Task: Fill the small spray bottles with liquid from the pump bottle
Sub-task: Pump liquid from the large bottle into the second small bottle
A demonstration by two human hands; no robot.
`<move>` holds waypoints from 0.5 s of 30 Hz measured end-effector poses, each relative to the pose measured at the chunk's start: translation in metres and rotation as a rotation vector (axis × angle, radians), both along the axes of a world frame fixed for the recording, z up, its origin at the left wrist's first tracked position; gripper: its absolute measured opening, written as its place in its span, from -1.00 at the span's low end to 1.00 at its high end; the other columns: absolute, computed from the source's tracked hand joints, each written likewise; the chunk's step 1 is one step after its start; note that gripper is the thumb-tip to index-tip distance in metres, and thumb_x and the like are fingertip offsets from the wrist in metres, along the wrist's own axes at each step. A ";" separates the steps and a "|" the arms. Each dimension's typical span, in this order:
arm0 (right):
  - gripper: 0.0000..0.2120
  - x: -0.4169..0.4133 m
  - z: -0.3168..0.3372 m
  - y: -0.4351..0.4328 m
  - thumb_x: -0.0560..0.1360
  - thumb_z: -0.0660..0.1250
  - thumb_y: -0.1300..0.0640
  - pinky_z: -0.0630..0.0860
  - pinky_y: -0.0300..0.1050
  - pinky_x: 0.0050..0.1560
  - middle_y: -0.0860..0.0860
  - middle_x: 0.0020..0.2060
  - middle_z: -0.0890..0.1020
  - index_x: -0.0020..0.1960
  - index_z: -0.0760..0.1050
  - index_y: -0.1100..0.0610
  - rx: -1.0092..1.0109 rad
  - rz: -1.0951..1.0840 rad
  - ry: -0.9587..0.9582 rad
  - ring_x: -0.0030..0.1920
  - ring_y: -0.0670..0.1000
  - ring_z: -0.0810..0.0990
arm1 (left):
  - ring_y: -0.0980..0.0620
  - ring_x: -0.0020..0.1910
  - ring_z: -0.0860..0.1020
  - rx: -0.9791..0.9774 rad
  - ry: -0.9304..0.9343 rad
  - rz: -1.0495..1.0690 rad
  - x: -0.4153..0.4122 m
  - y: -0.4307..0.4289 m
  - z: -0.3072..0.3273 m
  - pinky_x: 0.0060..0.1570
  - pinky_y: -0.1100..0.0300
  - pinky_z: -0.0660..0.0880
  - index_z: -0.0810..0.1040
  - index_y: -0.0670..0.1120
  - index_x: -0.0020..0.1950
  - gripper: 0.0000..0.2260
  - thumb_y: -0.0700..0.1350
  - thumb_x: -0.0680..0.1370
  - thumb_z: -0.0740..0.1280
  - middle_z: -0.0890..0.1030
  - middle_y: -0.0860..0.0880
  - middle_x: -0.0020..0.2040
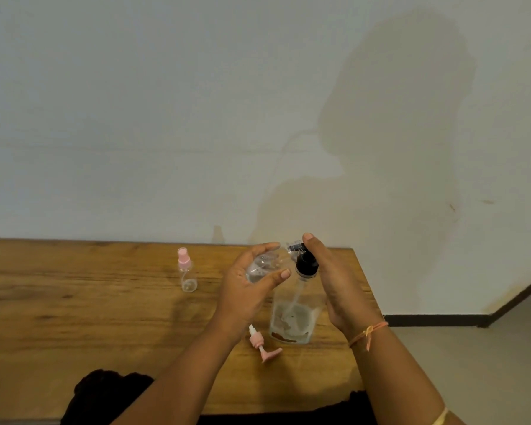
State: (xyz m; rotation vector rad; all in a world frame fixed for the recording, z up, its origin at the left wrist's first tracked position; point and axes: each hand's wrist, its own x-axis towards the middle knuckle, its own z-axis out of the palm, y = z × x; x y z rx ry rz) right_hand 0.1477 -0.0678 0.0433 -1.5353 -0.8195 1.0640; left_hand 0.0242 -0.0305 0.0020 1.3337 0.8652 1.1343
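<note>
A clear pump bottle point(292, 320) with a black pump head point(306, 264) stands on the wooden table point(74, 302), with a little liquid at its bottom. My right hand point(334, 283) rests on top of the pump head. My left hand point(252, 286) holds a small clear spray bottle point(264, 266) tilted, its open neck at the pump's nozzle. That bottle's pink spray cap point(262, 345) lies on the table below my left hand. A second small spray bottle point(187, 276) with its pink cap on stands to the left.
A plain wall rises just behind the table's far edge. The table's right edge point(368, 289) runs close to my right hand, with floor beyond it. Dark cloth point(105, 391) lies at the near edge.
</note>
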 end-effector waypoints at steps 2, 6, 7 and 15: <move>-0.74 -0.001 0.001 -0.001 0.52 0.20 -0.17 0.35 -0.23 -0.15 -0.18 -0.25 0.57 -0.21 0.53 -0.06 0.015 0.002 -0.002 -0.19 -0.21 0.48 | 0.29 -0.08 0.60 0.012 0.006 0.005 0.000 0.000 0.002 -0.18 0.41 0.51 0.55 0.10 0.03 -0.65 -0.21 0.33 0.48 0.62 0.14 -0.02; -0.64 0.000 0.000 0.001 0.42 0.16 -0.33 0.31 -0.10 0.08 -0.20 -0.17 0.59 -0.13 0.57 -0.10 0.045 0.014 -0.010 -0.11 -0.22 0.49 | 0.16 0.07 0.58 0.029 0.017 0.025 0.000 0.002 0.003 -0.01 0.22 0.55 0.56 0.20 0.01 -0.63 0.00 0.23 0.47 0.61 0.12 0.07; -0.61 0.000 -0.001 0.001 0.42 0.12 -0.36 0.29 -0.09 0.11 -0.21 -0.14 0.59 -0.09 0.56 -0.12 0.048 0.026 -0.014 -0.09 -0.23 0.48 | 0.13 0.09 0.57 0.032 0.023 0.029 0.000 0.002 0.003 0.02 0.18 0.54 0.56 0.21 0.01 -0.62 0.02 0.22 0.47 0.60 0.12 0.08; -0.74 0.001 0.001 0.000 0.49 0.22 -0.20 0.36 -0.17 -0.04 -0.22 -0.24 0.58 -0.17 0.56 -0.07 -0.005 0.005 0.034 -0.17 -0.24 0.49 | 0.29 -0.08 0.60 0.024 0.014 0.018 0.000 0.000 0.001 -0.18 0.40 0.52 0.55 0.13 0.03 -0.65 -0.17 0.32 0.48 0.61 0.14 0.02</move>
